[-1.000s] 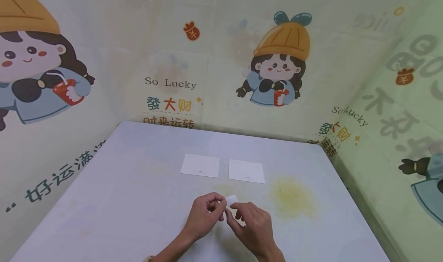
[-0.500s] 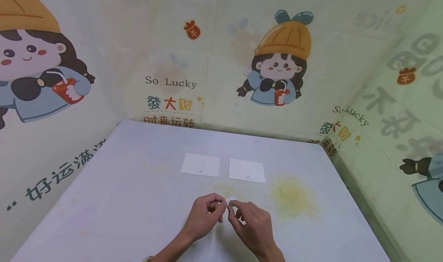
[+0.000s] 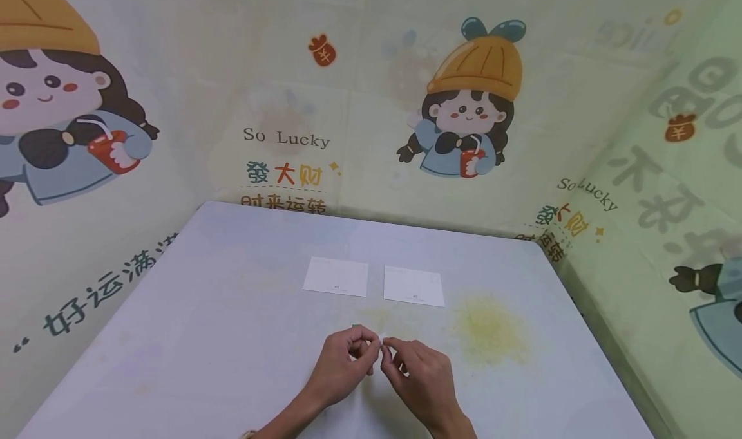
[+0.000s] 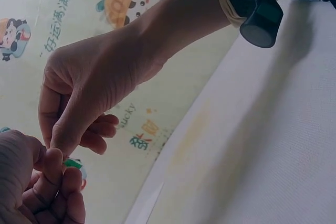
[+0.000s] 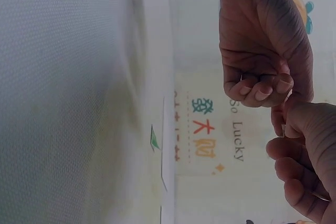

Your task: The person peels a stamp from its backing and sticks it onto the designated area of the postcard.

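In the head view my left hand (image 3: pixel 341 367) and right hand (image 3: pixel 422 376) meet fingertip to fingertip, low over the near part of the table. Between thumbs and forefingers both pinch a small white paper-like piece (image 5: pixel 284 130), mostly hidden by the fingers; a sliver shows in the right wrist view. A small white piece with a green mark (image 5: pixel 154 139) appears close to the table surface beyond the hands. Its green corner (image 3: pixel 355 326) peeks out behind my left knuckles. The other fingers of both hands are curled.
Two white cards, one on the left (image 3: pixel 336 276) and one on the right (image 3: pixel 413 286), lie side by side beyond the hands on the white table (image 3: pixel 174 336). A yellow stain (image 3: pixel 491 329) marks the cloth at right. Printed curtains (image 3: pixel 371 104) stand behind and beside the table.
The white piece between the fingertips stood out clearly a second ago; now barely a sliver shows. The green corner has appeared behind my left hand. Both hands stay nearly in place.
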`<action>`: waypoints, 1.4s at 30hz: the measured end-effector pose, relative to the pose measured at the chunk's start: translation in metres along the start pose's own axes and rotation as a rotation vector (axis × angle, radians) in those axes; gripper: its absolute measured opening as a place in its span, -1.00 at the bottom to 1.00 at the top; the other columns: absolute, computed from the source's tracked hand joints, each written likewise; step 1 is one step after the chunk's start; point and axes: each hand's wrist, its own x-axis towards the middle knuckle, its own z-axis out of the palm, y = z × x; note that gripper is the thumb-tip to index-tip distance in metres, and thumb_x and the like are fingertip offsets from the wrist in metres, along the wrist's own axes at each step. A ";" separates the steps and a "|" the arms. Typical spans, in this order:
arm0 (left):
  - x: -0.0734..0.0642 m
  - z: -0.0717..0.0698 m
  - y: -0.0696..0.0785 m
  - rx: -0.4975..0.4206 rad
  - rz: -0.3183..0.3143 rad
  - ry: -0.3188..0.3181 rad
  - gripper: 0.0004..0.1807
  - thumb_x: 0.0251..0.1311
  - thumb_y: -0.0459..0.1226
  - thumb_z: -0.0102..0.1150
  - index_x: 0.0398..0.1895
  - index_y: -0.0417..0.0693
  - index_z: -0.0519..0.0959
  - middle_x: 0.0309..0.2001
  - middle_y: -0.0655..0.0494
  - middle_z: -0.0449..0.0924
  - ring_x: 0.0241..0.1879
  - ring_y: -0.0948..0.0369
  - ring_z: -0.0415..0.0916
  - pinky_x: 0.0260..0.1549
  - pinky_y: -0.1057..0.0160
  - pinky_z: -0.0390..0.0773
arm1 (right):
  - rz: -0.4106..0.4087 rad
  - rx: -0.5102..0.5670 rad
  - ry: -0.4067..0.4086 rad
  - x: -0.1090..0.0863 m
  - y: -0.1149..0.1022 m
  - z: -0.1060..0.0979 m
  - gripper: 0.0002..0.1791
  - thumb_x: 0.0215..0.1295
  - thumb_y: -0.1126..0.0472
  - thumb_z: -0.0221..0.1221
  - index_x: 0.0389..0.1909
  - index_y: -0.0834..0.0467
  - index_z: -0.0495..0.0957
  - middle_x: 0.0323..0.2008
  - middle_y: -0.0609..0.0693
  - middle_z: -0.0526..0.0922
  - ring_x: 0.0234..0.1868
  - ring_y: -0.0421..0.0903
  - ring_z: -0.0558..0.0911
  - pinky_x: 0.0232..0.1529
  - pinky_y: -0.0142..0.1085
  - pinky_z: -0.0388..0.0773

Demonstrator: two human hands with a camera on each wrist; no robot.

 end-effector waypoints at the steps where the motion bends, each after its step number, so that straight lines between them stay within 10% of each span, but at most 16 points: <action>1: 0.000 0.000 0.000 0.000 0.007 -0.001 -0.93 0.38 -0.30 0.23 -0.27 -0.03 0.67 -0.71 0.24 0.53 -0.62 0.35 0.49 -0.38 0.33 0.39 | 0.002 -0.004 -0.002 0.000 0.000 0.000 -0.65 0.48 0.10 0.00 -0.31 0.13 0.73 -0.69 -0.23 0.58 -0.70 -0.34 0.44 -0.62 -0.68 0.29; 27: 0.001 0.001 0.000 0.016 0.033 -0.007 -0.93 0.38 -0.34 0.21 -0.25 -0.14 0.66 -0.70 0.24 0.54 -0.60 0.35 0.55 -0.37 0.33 0.43 | 0.076 -0.010 0.012 0.001 0.003 -0.004 -0.90 0.22 0.25 0.18 -0.37 0.13 0.68 -0.68 -0.20 0.60 -0.70 -0.38 0.47 -0.63 -0.63 0.37; 42: 0.001 0.002 0.000 0.030 0.032 -0.011 -0.93 0.39 -0.33 0.20 -0.24 -0.05 0.67 -0.70 0.26 0.52 -0.61 0.35 0.55 -0.39 0.33 0.42 | 0.050 -0.010 -0.001 0.001 0.002 -0.002 -0.71 0.42 0.12 0.06 -0.38 0.10 0.71 -0.68 -0.21 0.61 -0.71 -0.36 0.47 -0.62 -0.64 0.34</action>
